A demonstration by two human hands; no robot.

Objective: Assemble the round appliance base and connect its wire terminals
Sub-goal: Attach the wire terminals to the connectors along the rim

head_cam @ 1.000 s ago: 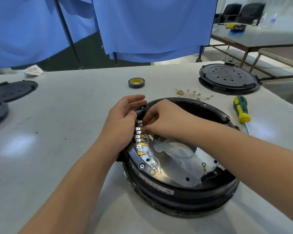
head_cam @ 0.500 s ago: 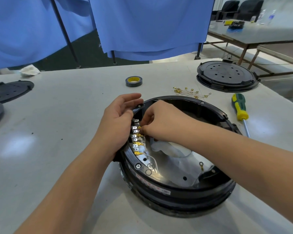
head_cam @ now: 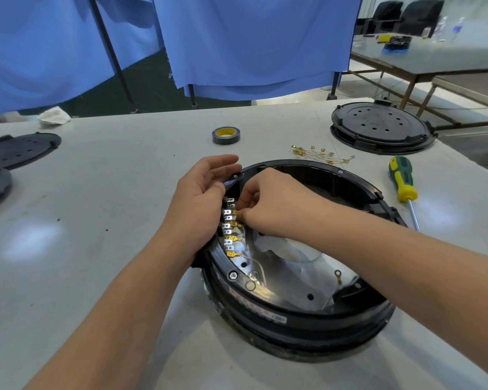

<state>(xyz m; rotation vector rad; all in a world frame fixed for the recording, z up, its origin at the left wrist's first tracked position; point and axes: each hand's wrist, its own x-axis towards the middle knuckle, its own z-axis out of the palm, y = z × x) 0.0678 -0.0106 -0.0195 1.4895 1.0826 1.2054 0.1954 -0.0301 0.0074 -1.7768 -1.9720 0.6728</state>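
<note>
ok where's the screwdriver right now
In the head view, the screwdriver lies on the table at the right, beside the round base, near the dark perforated disc.

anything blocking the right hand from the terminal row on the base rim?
Nothing visible. The right hand is already at the terminal row, fingertips pinching a gold connector there. The left hand only rests on the base rim outside the row.
</note>
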